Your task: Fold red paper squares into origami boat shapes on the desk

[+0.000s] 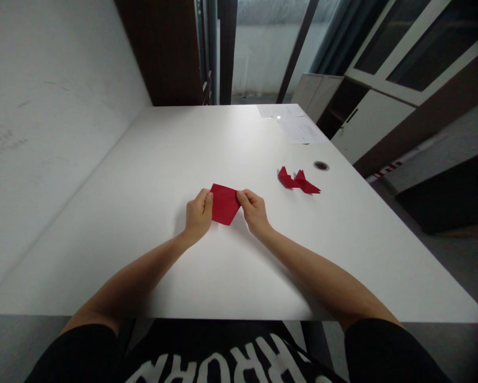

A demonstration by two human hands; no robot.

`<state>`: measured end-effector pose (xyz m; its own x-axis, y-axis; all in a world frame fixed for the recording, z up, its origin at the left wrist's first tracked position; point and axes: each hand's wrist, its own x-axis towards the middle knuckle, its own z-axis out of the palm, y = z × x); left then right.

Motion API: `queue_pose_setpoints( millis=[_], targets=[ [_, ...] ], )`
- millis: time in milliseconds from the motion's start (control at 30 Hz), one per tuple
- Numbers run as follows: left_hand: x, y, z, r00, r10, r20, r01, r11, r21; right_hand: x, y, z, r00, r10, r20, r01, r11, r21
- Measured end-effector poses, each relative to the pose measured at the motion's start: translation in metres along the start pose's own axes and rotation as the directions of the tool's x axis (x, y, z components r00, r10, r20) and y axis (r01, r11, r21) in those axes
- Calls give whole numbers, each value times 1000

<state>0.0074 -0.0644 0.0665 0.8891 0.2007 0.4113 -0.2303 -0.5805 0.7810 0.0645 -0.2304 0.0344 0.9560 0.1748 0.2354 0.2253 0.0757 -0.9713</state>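
A folded piece of red paper (225,205) is held up a little above the table, between my two hands. Its outline has several corners, with one pointing down toward me. My left hand (199,214) pinches its left edge, thumb on the near face. At the upper right corner, my right hand (255,211) grips it between thumb and fingers. The fingers behind the paper are partly hidden.
Two folded red paper figures (286,178) (305,183) lie close together on the white table (175,154), right of my hands. Behind them are a round cable hole (321,166) and white paper sheets (300,130). A wall (55,106) borders the left side.
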Motion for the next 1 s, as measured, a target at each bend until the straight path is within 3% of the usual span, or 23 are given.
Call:
queue_pose_setpoints(
  millis=[233,433,500,667,867,933,1000],
  targets=[
    [-1,-9,7,998,-56,28,58,994,-98,1,1,-5,998,-27,-49,25,999,-39],
    [12,-15,2,984,-75,160,101,982,-162,7,-4,-17,993,-39,108,59,982,-181],
    [19,-14,-4,963,-18,269,43,995,-86,8,-8,-20,984,-46,170,90,961,-261],
    [28,-10,-19,864,51,501,-153,974,166,10,-19,-24,946,-103,308,235,873,-427],
    [26,-5,-17,777,73,625,-222,961,164,11,-21,-24,877,-135,462,357,827,-435],
    [24,-4,-14,768,82,636,-218,966,138,10,-20,-22,885,-134,446,338,844,-418],
    [23,-4,-12,784,85,615,-204,971,127,8,-19,-20,911,-121,395,283,879,-384]
  ],
)
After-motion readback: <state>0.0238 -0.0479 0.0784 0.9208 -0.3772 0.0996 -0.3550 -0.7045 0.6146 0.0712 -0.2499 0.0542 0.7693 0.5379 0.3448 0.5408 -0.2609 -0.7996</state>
